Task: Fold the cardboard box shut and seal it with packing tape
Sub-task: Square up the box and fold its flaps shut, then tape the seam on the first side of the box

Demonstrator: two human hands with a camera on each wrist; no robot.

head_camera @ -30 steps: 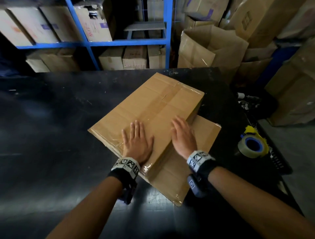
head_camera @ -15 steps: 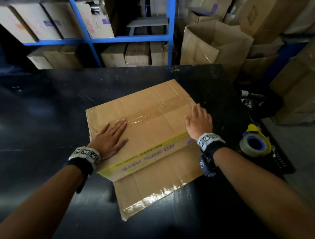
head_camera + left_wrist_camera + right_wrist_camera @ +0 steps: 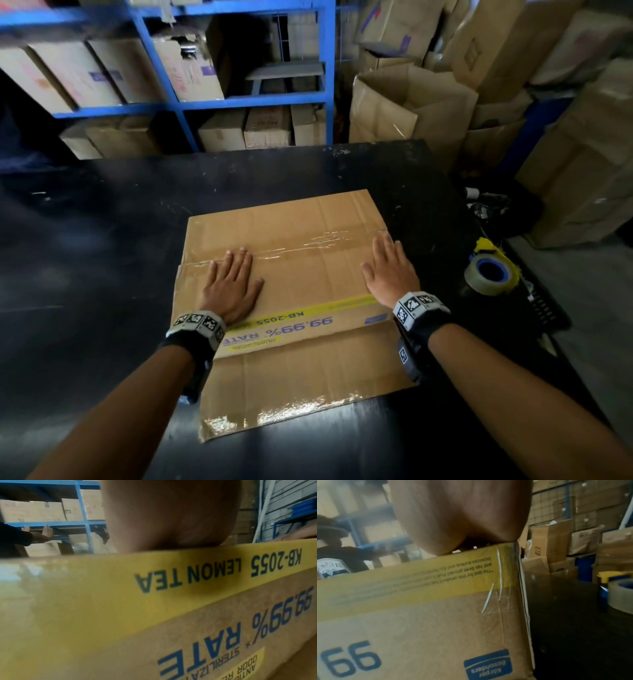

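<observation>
While the cardboard box (image 3: 301, 274) sits on the black table (image 3: 102, 240), both palms lie flat on its taped top. The left hand (image 3: 231, 286) rests near the left edge, fingers straight and reaching the clear tape seam (image 3: 308, 241). The right hand (image 3: 390, 270) lies along the right edge, fingers extended, gripping nothing. A tape roll (image 3: 488, 274) stands just right of the box.

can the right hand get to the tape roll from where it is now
Probably yes: the right hand lies flat on the box at its right edge, and the tape roll sits just beyond on the bare table, nothing between.
</observation>
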